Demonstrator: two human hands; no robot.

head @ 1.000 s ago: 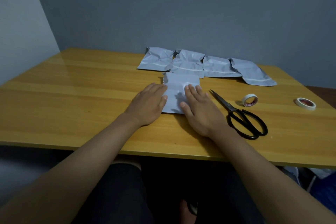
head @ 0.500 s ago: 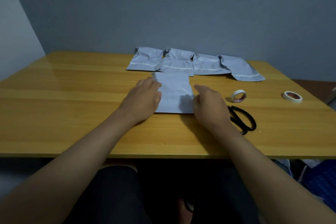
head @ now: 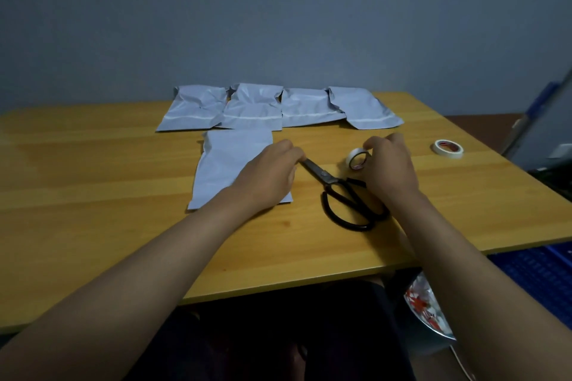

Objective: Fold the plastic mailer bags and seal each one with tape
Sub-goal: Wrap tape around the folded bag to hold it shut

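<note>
A folded grey mailer bag (head: 227, 161) lies flat in the middle of the wooden table (head: 93, 182). My left hand (head: 269, 176) rests on its right edge with fingers bent down; the fingertips sit by the scissors' blade tip. My right hand (head: 391, 170) pinches a small white tape roll (head: 356, 158), tilted up on its edge just right of the blades. Black scissors (head: 343, 198) lie between my two hands, with their handles toward me.
Several grey mailer bags (head: 253, 108) lie in a row along the back of the table. A second tape roll (head: 448, 148) lies flat at the far right. A blue crate (head: 538, 269) and a printed bag (head: 424, 306) sit below the table's right edge.
My right hand left the mailer, moved right over the scissors and took hold of the tape roll. My left hand slid across the mailer to its right edge.
</note>
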